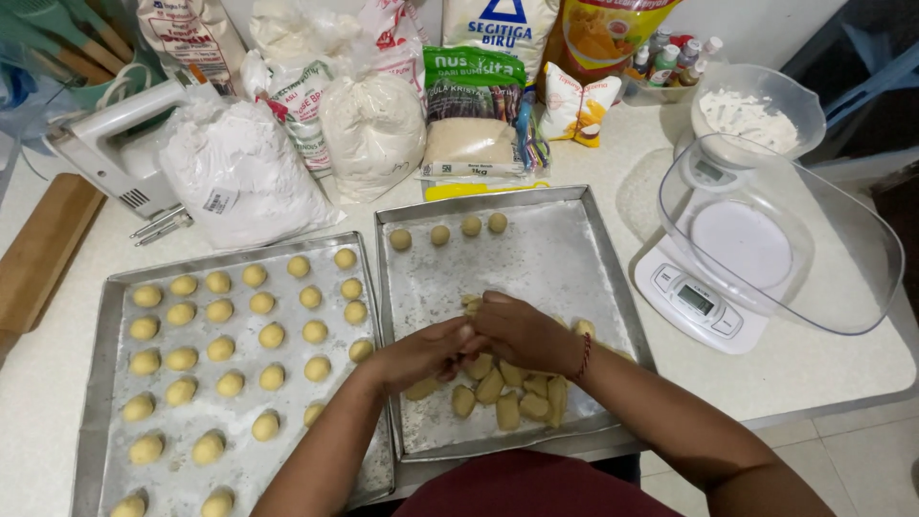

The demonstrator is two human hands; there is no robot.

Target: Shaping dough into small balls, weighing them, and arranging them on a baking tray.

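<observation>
**A:** Over the right tray, near edge: your left hand and right hand meet, fingers curled together around one small dough piece. Both closed on it, looks like you're shaping it. Piece sits between your fingertips, mostly hidden.

**B:** Status on the trays?

**A:** Left tray looks done, by my read. Rolled dough balls in rows from far edge to near edge, barely a free slot. Right tray is just started: four rolled balls in a row along the far edge, the rest of its floured floor bare.

**B:** What's left?

**A:** Cluster of cut dough pieces lying at the near side of the right tray, just below your hands. Oblong, not yet rounded. I count roughly ten, some hidden under your wrists, so no exact number. Judgement: well past half overall, with that cluster plus the one you hold outstanding.

**B:** Surroundings?

**A:** Kitchen scale right of the right tray, clear bowl resting on it. Second bowl with white powder far right. Flour bags and sugar packs along the far edge, hand mixer far left. None of it touches your hands.
</observation>
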